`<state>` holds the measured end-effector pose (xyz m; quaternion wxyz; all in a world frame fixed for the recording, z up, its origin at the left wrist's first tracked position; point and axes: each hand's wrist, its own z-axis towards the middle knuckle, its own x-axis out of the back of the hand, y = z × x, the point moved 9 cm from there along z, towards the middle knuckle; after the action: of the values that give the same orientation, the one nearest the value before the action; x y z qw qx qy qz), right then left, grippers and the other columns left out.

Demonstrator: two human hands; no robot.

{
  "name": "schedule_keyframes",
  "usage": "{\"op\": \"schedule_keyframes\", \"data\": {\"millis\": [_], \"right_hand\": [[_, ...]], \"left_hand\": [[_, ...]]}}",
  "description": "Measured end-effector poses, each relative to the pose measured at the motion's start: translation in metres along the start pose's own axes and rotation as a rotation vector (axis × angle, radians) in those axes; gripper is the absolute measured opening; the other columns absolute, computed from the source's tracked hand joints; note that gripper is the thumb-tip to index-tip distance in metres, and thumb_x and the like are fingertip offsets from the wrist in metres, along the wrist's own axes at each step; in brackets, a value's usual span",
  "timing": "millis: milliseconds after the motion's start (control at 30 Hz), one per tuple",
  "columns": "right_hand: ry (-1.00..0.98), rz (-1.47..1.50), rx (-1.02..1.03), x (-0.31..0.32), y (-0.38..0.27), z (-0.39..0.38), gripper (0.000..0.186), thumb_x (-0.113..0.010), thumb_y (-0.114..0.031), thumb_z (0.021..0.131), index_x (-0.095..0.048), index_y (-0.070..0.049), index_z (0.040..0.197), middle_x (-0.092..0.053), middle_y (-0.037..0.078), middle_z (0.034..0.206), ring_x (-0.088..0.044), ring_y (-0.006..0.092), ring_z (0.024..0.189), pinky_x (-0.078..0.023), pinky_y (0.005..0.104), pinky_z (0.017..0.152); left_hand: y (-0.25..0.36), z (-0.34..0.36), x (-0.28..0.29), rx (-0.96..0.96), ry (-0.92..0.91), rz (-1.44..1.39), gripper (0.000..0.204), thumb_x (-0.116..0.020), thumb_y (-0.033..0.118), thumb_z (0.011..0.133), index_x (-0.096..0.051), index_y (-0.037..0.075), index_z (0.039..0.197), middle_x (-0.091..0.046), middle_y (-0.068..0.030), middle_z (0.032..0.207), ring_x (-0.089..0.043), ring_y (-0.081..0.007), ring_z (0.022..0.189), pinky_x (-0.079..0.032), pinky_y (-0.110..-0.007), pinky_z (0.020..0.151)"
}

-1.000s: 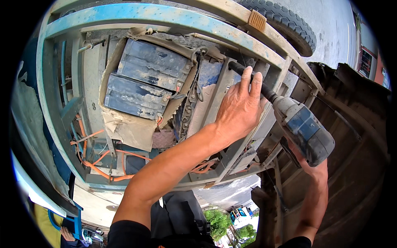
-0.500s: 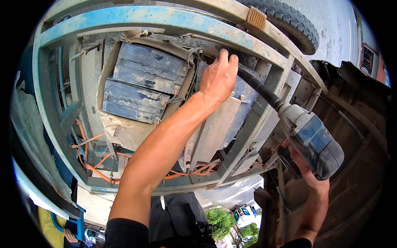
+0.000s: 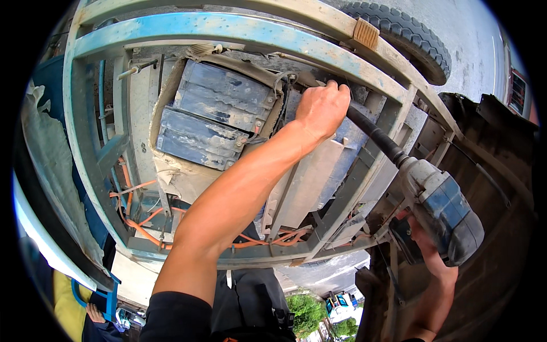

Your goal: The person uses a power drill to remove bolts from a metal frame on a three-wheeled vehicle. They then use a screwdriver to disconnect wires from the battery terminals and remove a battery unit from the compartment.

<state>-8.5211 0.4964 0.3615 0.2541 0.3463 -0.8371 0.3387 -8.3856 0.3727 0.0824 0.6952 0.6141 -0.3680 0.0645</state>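
In the head view, the person's right hand wraps around the handle of a power drill right of the batteries, while the left hand curls by its dark rod's far end, whether pinching it one cannot tell.

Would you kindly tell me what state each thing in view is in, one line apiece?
Power tool: held, dusty; running or not, cannot tell
Black extension: fitted to the power tool
Right grip: closed on the power tool
Left grip: curled at the black extension's far end; hold partly hidden
Batteries: side by side, dirt-streaked, tops exposed
Casing: open, ragged-edged
Metal beam: blue paint worn
Orange tubes: bent
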Motion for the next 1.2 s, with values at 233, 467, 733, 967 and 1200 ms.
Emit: {"op": "schedule_keyframes", "data": {"millis": [233, 467, 733, 967, 1200], "right_hand": [[0.039, 0.069, -0.110, 0.002, 0.010, 0.010, 0.032, -0.080, 0.003, 0.092, -0.076, -0.003, 0.123, -0.078, 0.007, 0.115, -0.073, 0.0189, 0.104, -0.056, 0.0330, 0.094], [0.029, -0.067, -0.043, -0.001, -0.005, 0.023, 0.038, -0.082, 0.004, 0.089, -0.076, -0.005, 0.125, -0.079, 0.008, 0.115, -0.075, 0.0213, 0.106, -0.056, 0.0343, 0.095], [0.004, -0.050, -0.026, -0.011, -0.001, 0.017, 0.037, -0.079, -0.001, 0.092, -0.073, -0.005, 0.128, -0.077, 0.009, 0.118, -0.074, 0.0233, 0.107, -0.056, 0.0371, 0.096], [-0.006, -0.064, -0.050, -0.019, -0.003, 0.012, 0.036, -0.076, -0.006, 0.094, -0.071, -0.005, 0.130, -0.076, 0.010, 0.120, -0.073, 0.0251, 0.109, -0.057, 0.0394, 0.096], [-0.057, 0.012, -0.148, -0.041, 0.028, -0.023, 0.036, -0.073, -0.010, 0.097, -0.069, -0.005, 0.132, -0.074, 0.011, 0.122, -0.072, 0.0269, 0.110, -0.057, 0.0418, 0.096]], "left_hand": [[0.002, 0.005, 0.005, 0.116, -0.176, -0.058, 0.032, -0.071, 0.005, 0.082, -0.066, -0.004, 0.112, -0.073, -0.0259, 0.088, -0.075, -0.0447, 0.085, -0.060, -0.054, 0.074], [0.001, -0.002, 0.004, 0.105, -0.064, -0.094, 0.040, -0.075, 0.005, 0.080, -0.065, -0.006, 0.117, -0.073, -0.0285, 0.094, -0.074, -0.0479, 0.089, -0.060, -0.055, 0.077], [0.000, 0.002, 0.006, 0.070, -0.114, -0.106, 0.026, -0.076, 0.008, 0.080, -0.063, -0.005, 0.099, -0.072, -0.0289, 0.096, -0.074, -0.0479, 0.089, -0.060, -0.055, 0.079], [0.017, -0.001, 0.014, 0.015, -0.049, -0.140, 0.031, -0.083, 0.015, 0.076, -0.064, -0.003, 0.094, -0.070, -0.0237, 0.089, -0.073, -0.0448, 0.086, -0.061, -0.052, 0.079], [0.043, -0.032, 0.067, 0.013, 0.142, -0.194, 0.027, -0.080, 0.012, 0.078, -0.061, -0.001, 0.093, -0.062, -0.0197, 0.089, -0.069, -0.0405, 0.082, -0.058, -0.051, 0.071]]}}
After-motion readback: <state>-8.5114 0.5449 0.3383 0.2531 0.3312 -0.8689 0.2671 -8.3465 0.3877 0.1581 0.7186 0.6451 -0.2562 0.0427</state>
